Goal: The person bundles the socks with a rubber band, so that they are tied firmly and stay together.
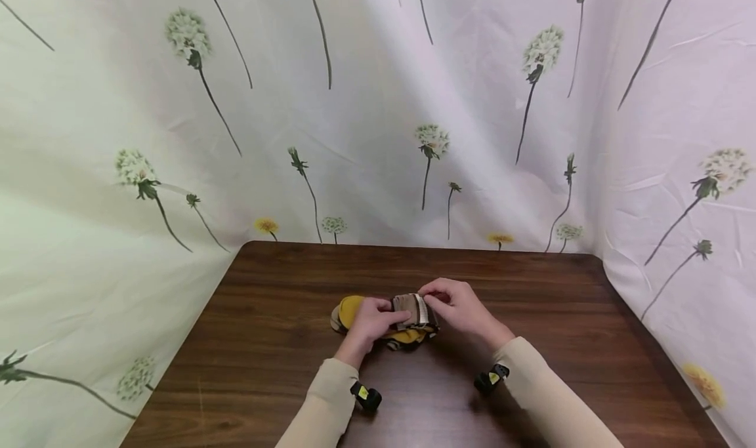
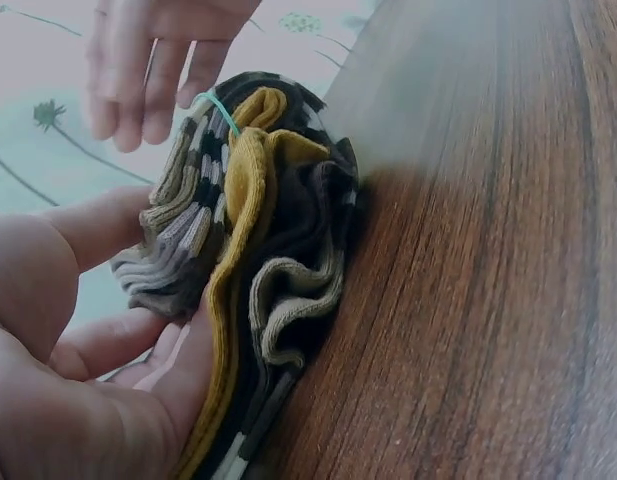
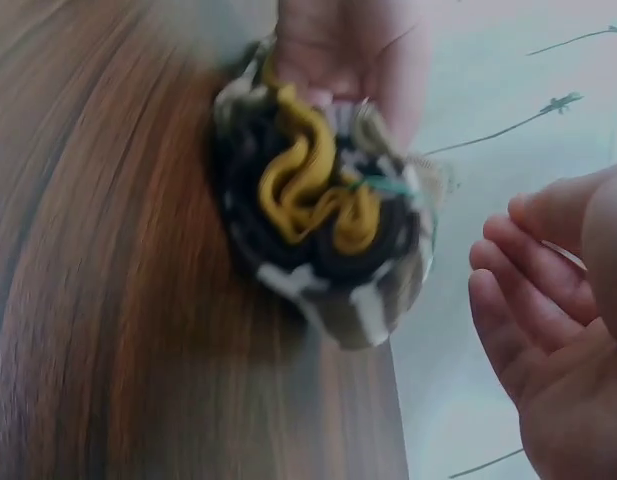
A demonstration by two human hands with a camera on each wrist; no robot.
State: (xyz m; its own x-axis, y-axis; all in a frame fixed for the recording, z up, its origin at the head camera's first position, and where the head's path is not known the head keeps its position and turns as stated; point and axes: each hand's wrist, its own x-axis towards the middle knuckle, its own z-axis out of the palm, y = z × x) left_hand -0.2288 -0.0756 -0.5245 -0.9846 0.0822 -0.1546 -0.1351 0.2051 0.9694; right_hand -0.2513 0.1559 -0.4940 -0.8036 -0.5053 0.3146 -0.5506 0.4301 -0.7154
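A folded bundle of socks (image 1: pixel 407 334) lies on the table, in yellow, black, beige and brown with pale stripes. My left hand (image 1: pixel 367 322) grips its ribbed beige part, thumb on one side and fingers on the other in the left wrist view. Wavy layers, among them a yellow sock (image 2: pixel 246 190), show at the bundle's end. A thin teal loop (image 2: pixel 224 112) crosses those layers near the top. At the right end hovers my right hand (image 1: pixel 463 310), its fingers loosely bent; the right wrist view shows it apart from the socks.
The brown wooden table (image 1: pixel 260 382) spreads around both arms. White cloth (image 1: pixel 366 172) printed with dandelions hangs behind it and at both sides. Each wrist wears a black strap (image 1: pixel 367 397) with a yellow mark.
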